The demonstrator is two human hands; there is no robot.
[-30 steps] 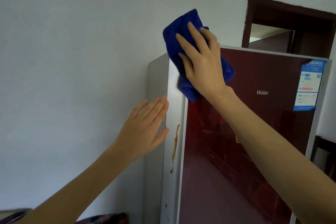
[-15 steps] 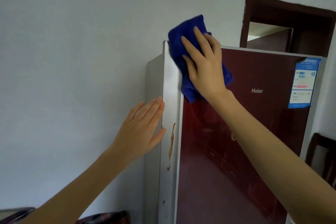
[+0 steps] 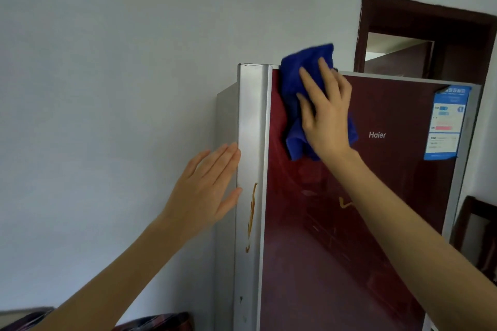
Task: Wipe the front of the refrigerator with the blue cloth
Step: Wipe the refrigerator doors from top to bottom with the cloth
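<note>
My right hand (image 3: 326,115), fingers straight and spread, presses the bunched, fuzzy blue cloth (image 3: 295,83) against the glossy dark-red door of the refrigerator (image 3: 349,223), at its upper left corner. My left hand (image 3: 207,191), flat with fingers together, lies against the grey side panel beside the smooth silver edge strip (image 3: 251,115).

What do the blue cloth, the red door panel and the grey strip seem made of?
Blue cloth: soft fuzzy fabric, likely microfibre; bunched folds. Red door panel: glossy, perhaps glass or lacquered metal; shows reflections. Grey strip: satin metal or plastic; dull sheen.
</note>
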